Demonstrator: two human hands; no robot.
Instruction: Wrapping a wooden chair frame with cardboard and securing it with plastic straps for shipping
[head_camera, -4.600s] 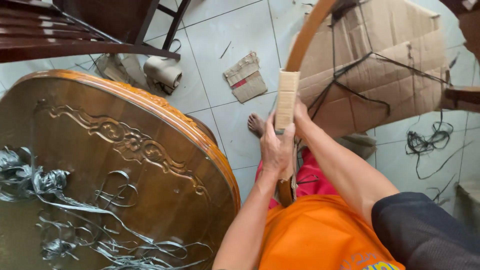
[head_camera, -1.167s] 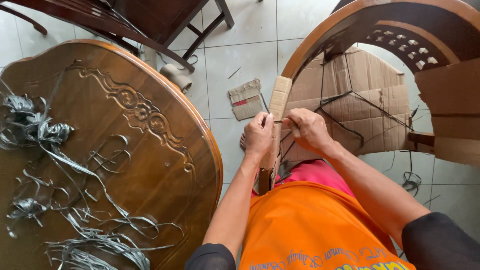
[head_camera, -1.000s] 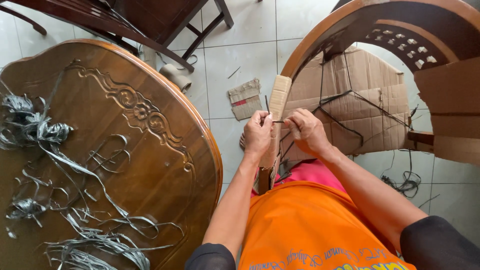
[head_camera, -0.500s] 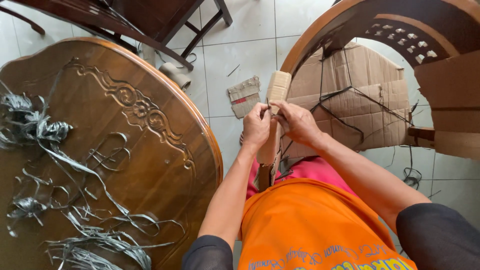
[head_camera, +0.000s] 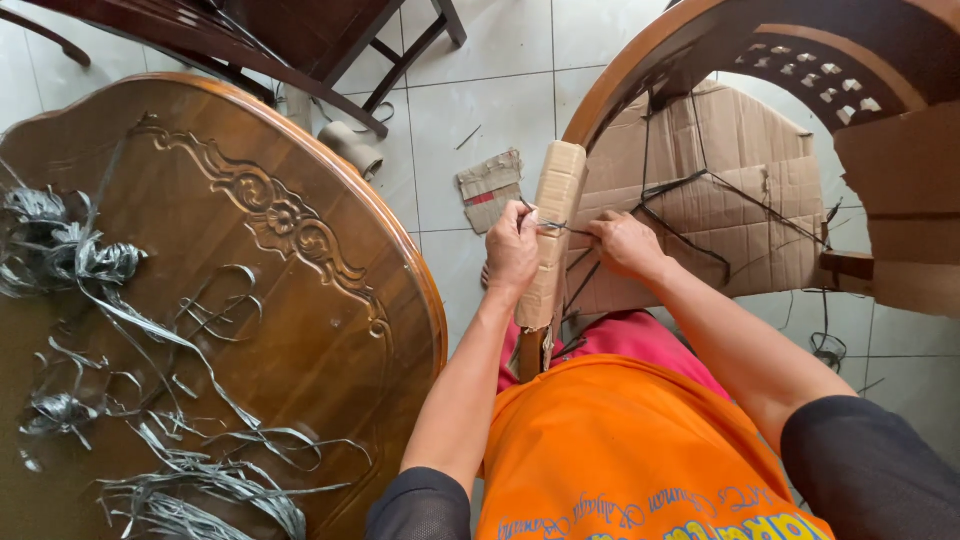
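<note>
A curved wooden chair frame (head_camera: 640, 70) arches in front of me, and one of its legs is wrapped in brown cardboard (head_camera: 553, 215). My left hand (head_camera: 512, 250) grips the left side of that wrapped leg and pinches a thin grey strap (head_camera: 560, 228) that crosses the cardboard. On the right side of the leg, my right hand (head_camera: 625, 243) holds the other end of the same strap, fingers closed. More dark straps (head_camera: 700, 190) run over a flattened cardboard sheet (head_camera: 740, 200) behind the leg.
A round carved wooden table (head_camera: 200, 300) stands at my left with several loose grey straps (head_camera: 130, 330) on it. Dark wooden chair legs (head_camera: 330, 50) stand at the back. A cardboard scrap (head_camera: 488, 186) and a tape roll (head_camera: 350, 148) lie on the white tiled floor.
My view tilted up and the chair arch came into sight. Both hands moved from gripping the wrapped leg to holding a strap across it, then shifted slightly left.
</note>
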